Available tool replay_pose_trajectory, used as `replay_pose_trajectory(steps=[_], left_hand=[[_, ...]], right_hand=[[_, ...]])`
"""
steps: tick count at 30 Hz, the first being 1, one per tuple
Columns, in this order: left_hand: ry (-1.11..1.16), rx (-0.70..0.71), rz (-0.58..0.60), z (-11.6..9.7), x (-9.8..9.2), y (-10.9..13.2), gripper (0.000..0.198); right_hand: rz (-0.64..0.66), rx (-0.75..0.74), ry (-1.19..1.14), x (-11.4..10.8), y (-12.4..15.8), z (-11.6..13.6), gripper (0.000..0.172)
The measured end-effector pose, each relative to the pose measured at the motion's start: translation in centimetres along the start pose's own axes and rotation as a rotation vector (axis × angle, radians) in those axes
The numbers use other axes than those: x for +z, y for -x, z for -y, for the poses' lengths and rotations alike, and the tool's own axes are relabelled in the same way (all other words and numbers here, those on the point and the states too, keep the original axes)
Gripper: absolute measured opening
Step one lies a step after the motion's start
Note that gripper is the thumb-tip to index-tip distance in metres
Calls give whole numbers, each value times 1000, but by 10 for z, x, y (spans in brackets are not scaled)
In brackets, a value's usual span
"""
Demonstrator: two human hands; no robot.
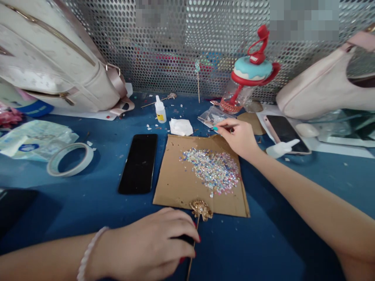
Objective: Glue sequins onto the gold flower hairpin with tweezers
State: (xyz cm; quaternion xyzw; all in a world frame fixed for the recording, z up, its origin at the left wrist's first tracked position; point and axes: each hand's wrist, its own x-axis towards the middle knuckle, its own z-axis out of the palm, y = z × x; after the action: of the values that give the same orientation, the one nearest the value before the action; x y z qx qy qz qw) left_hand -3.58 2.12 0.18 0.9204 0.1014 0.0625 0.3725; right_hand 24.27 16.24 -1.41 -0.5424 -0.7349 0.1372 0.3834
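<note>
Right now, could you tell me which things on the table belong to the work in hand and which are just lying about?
In use: gold ornament on a stick in the left hand; thin tool in the right hand; sequins; cardboard sheet.
Lying about: black phone; tape roll; backpack; drink bottle.

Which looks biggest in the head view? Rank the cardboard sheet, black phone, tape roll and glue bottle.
1. Cardboard sheet
2. Black phone
3. Tape roll, close to the phone in area, so this pair is unsure
4. Glue bottle, though it stands farther from the camera
</note>
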Motion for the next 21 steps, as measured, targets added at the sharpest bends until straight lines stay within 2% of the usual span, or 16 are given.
replay_pose_trajectory(steps=[3,8,11,14,21], left_hand=[[-2,-4,2,0,0,1,29],[11,4,12,1,0,1,28],[11,0,4,1,0,1,29],[12,2,4,0,-1,1,29],[19,5,12,0,-1,1,29]], right_hand=[[156,-75,-60,-14,5,15,13],[683,-359,-315,-42,15,41,11],[878,-474,-316,-47,20,50,13],[965,-501,-296,-46,23,54,13],[1050,-504,-213,-44,27,59,12]])
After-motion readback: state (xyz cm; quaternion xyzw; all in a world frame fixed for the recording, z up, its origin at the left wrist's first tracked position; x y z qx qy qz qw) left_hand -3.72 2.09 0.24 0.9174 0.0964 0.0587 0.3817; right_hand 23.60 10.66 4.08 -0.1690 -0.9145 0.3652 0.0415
